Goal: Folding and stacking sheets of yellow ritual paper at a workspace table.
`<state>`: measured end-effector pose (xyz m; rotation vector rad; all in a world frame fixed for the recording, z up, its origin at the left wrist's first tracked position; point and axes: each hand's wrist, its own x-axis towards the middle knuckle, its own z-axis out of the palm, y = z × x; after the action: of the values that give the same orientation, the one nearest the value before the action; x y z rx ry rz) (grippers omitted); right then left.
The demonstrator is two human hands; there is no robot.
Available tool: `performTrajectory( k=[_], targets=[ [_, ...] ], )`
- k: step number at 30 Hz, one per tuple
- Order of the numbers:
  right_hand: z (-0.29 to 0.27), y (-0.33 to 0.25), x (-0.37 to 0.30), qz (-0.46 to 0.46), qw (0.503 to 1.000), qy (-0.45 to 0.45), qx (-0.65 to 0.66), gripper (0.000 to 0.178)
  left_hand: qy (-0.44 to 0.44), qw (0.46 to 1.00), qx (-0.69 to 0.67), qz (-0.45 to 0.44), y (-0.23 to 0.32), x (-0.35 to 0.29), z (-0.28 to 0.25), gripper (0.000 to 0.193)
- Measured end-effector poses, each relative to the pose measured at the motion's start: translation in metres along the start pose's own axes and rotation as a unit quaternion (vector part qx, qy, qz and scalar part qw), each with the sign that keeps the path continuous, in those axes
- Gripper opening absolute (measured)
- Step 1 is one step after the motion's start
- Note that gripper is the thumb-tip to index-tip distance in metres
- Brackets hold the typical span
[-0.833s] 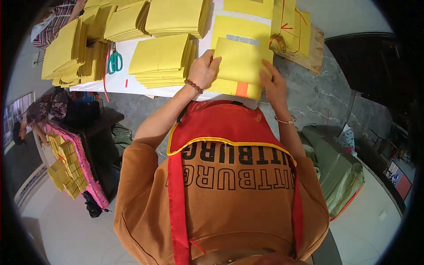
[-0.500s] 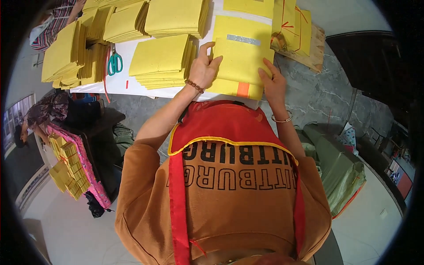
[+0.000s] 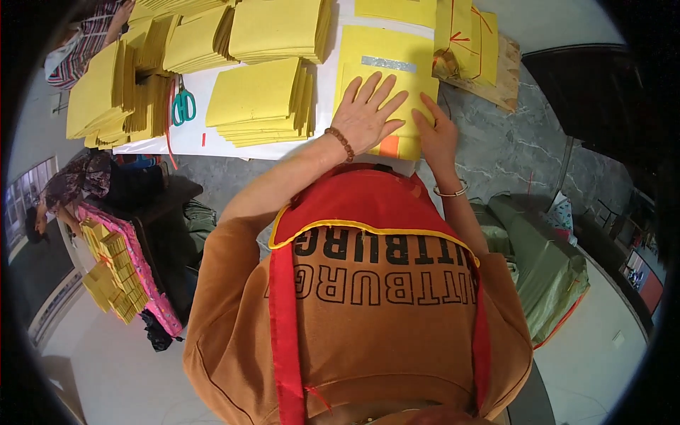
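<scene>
Paper (image 3: 419,83): yellow, lies on the white surface (image 3: 188,138), to the right of the near stack (image 3: 248,99) and apart from it.
Left hand (image 3: 367,117): palm down on the paper, fingers spread wide, gripping nothing; this wide contact probably serves to press the paper flat.
Right hand (image 3: 437,138): at the paper's edge farther from the near stack, maybe to steady it. Thumb and first finger stand narrowly apart; the other fingers are mostly hidden, so whether they pinch the edge I cannot tell.
Under the palm: covered; whether a folded flap or a separate layer lies there is not clear.
Orange patch (image 3: 389,146): to the right of the near stack, close by the left hand, so its full shape is uncertain.
Scissors (image 3: 183,108): left of the near stack, green handles turned toward the person, perhaps for easy reach; the blades are hard to make out.
Bundle (image 3: 464,60): far to the right of the near stack, beyond the paper; red cord seems to keep it together.
Back stack (image 3: 276,28): behind the near stack, its top cut off by the upper edge of view.
</scene>
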<state>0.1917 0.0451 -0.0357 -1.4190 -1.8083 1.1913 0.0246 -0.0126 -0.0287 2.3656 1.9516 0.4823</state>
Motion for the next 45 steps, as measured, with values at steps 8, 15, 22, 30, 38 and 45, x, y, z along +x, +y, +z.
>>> performTrajectory(
  k=[8,15,22,30,38,45],
  targets=[
    [-0.016,-0.006,-0.017,-0.222,0.926,0.034,-0.305,0.048,-0.017,0.999,0.027,-0.012,-0.004,0.005,0.008,0.054],
    [0.002,0.011,-0.028,-0.239,0.897,-0.156,-0.339,0.061,-0.004,1.000,-0.015,0.015,-0.015,0.005,0.002,0.053],
    [-0.007,0.012,-0.040,-0.236,0.884,-0.179,-0.363,0.061,-0.037,0.993,-0.057,0.095,-0.013,-0.014,-0.012,0.055],
    [-0.035,0.011,-0.018,0.049,0.953,-0.044,0.295,0.033,0.014,0.976,0.165,0.143,0.005,-0.017,-0.007,0.051],
    [-0.005,-0.038,-0.006,-0.059,0.949,0.050,0.305,0.035,0.135,0.987,0.012,0.089,-0.030,-0.007,-0.086,0.047],
    [0.063,-0.082,-0.016,0.032,0.910,-0.203,0.360,0.045,0.126,0.986,0.108,-0.017,-0.120,-0.091,-0.137,0.044]
  ],
)
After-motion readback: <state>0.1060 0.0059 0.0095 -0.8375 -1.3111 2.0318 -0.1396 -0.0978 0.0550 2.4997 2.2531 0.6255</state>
